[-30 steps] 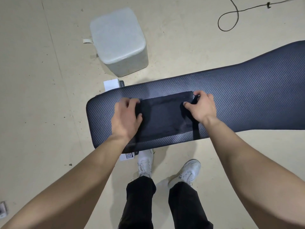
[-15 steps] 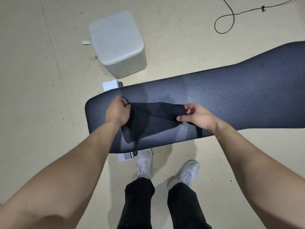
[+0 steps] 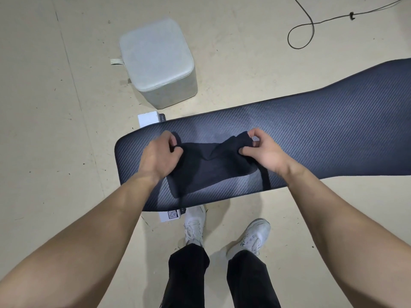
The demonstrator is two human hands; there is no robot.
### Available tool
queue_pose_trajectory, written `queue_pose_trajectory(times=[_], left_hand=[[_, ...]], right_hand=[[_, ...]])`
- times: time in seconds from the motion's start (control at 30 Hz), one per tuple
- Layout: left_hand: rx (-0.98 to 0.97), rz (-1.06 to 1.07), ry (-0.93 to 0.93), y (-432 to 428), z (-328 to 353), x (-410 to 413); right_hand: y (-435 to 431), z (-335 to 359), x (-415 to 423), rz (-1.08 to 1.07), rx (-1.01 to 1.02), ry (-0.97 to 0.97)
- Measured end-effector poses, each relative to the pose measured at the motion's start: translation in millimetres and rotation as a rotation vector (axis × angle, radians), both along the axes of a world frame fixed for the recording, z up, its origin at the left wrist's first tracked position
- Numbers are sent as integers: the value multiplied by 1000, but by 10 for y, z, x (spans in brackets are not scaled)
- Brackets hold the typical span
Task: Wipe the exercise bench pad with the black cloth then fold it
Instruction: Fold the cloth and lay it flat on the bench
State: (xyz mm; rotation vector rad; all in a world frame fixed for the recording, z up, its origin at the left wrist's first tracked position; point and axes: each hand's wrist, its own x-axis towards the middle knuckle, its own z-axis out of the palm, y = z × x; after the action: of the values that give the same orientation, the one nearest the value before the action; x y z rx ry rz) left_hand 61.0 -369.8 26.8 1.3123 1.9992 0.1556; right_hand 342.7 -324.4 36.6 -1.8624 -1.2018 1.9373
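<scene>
Bench pad (image 3: 311, 138): long, dark blue, with a diagonal weave pattern; it lies across the view from its rounded left end to the right edge of the picture, where it widens.
Black cloth (image 3: 206, 172): on the left part of the bench pad, nearer the pad's front edge than its back edge; its upper portion is lifted and creased toward the middle, while its lower left corner lies flat close to the front edge.
Cloth strip (image 3: 265, 178): a narrow dark band hangs from the right side of the black cloth down to the pad's front edge.
Left hand (image 3: 160, 154): over the left end of the pad, knuckles up; thumb and fingers are pinched together on the cloth's upper left corner.
Right hand (image 3: 264, 150): just right of the cloth's middle fold; thumb and fingertips are clamped on the cloth's upper right corner, which stands up between them.
Grey cube stool (image 3: 158, 61): on the floor beyond the pad's back edge, well apart from it.
Black cable (image 3: 311, 30): looped on the floor at upper right.
White shoes (image 3: 222, 232): on the floor just in front of the pad's front edge, below black trouser legs (image 3: 220, 278).
White label card (image 3: 170, 215): shows from under the front edge, near the left end.
</scene>
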Motion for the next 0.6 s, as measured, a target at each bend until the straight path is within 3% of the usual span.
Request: queue_pose_trajectory(times=[0.2,0.27,0.37,0.47,0.6], left_hand=[[-25,138,-86,-15,-66,-93],[-16,144,-134,-21,-89,-90],[-44,129,-172,5,-111,-96],[-72,104,-180,39,-111,-113],[-98,70,-182,49,-111,-148]], right_hand=[[-9,-83,253,-42,-203,-149],[13,-97,271,81,-127,-336],[61,-61,201,466,114,-760],[144,-34,-23,629,441,-699],[313,-145,-197,853,391,-746]])
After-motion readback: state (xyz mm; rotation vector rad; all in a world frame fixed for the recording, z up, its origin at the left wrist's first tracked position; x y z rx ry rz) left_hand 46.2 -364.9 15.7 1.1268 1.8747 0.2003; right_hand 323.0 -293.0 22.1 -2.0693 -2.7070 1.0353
